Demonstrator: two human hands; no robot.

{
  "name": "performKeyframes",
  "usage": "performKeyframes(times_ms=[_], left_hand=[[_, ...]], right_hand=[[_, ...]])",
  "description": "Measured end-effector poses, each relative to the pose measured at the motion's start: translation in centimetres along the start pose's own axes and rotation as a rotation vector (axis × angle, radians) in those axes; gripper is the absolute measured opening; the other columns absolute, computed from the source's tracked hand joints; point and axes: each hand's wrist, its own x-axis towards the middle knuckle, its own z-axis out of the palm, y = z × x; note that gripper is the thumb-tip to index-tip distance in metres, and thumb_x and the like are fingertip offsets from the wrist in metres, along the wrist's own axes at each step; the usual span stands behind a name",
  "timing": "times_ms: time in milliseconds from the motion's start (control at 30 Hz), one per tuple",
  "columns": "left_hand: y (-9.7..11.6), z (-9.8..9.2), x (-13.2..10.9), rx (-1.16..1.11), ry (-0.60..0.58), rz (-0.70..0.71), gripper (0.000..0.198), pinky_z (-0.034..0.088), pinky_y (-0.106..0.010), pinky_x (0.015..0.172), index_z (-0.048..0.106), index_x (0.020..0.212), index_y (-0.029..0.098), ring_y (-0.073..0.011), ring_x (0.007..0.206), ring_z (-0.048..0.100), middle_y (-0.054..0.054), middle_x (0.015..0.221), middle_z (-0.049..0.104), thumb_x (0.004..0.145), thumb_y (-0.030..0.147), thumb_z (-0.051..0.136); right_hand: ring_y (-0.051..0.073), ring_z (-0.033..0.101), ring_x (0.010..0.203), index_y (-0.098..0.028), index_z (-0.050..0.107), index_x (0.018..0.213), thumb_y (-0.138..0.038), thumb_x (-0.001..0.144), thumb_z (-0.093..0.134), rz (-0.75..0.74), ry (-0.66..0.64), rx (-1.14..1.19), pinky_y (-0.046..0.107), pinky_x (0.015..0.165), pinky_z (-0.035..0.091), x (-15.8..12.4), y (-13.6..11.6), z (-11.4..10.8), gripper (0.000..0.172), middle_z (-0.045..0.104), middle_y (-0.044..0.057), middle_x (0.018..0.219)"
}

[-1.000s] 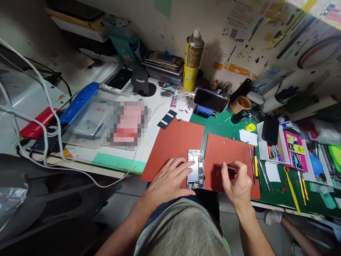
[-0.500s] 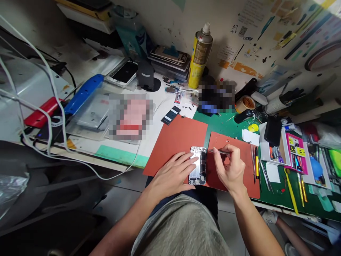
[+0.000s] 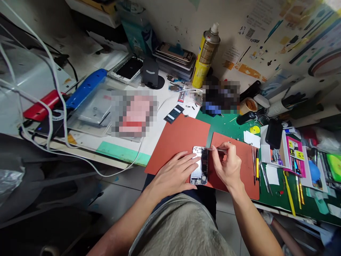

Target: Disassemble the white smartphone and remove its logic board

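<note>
An opened smartphone point(image 3: 199, 174) lies with its silvery inside facing up, across the red-orange mat near the bench's front edge. My left hand point(image 3: 173, 172) rests flat on its left side, fingers stretched across the casing and thumb by its lower edge. Between the thumb and fingers of my right hand point(image 3: 227, 163) is a thin pair of metal tweezers point(image 3: 216, 149). Their tip reaches the phone's upper right corner; whether it touches a part is too small to tell. Past the left mat lies a flat black rectangle with two white strips point(image 3: 173, 114), like a phone battery.
A yellow spray can point(image 3: 202, 71) stands at the back by the wall. On the right are slim hand tools, a yellow brush point(image 3: 289, 193) and a white box of tools point(image 3: 277, 149). White cables point(image 3: 57, 103) hang at the left. Blurred patches hide two items.
My right hand has moved slightly left, bringing the tweezers' tip from beside the phone to its upper right corner. My left hand stays on the phone. The camera view has shifted slightly.
</note>
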Motion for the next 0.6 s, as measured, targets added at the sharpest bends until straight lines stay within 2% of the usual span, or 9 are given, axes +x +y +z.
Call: performKeyframes(times_ms=[167,367,600], left_hand=[[0.0,0.1,0.0,-0.007,0.009,-0.001,0.069,0.037,-0.057,0.129,0.061,0.138,0.019,-0.0334,0.148,0.056,-0.014,0.157,0.062,0.086,0.055,0.087],[-0.1,0.5,-0.2,-0.008,0.014,-0.002,0.072,0.036,-0.057,0.129,0.061,0.139,0.018,-0.0338,0.149,0.054,-0.014,0.158,0.061,0.084,0.055,0.088],[-0.2,0.7,-0.3,-0.004,0.047,0.002,0.072,0.037,-0.056,0.128,0.060,0.141,0.020,-0.0330,0.149,0.055,-0.013,0.154,0.065,0.086,0.057,0.086]], right_hand=[[0.012,0.064,0.058,-0.022,0.053,0.108,-0.030,0.107,0.063,-0.009,-0.005,-0.022,0.022,0.054,0.051,0.2,-0.1,0.1,0.013,0.065,-0.003,0.076],[0.013,0.069,0.062,-0.022,0.053,0.109,-0.029,0.108,0.061,-0.066,-0.039,-0.045,0.023,0.056,0.053,0.6,-0.2,-0.1,0.011,0.069,0.000,0.081],[0.012,0.061,0.051,-0.023,0.052,0.099,-0.030,0.110,0.059,-0.183,-0.085,-0.189,0.024,0.049,0.042,1.7,-0.2,-0.3,0.015,0.065,-0.003,0.071]])
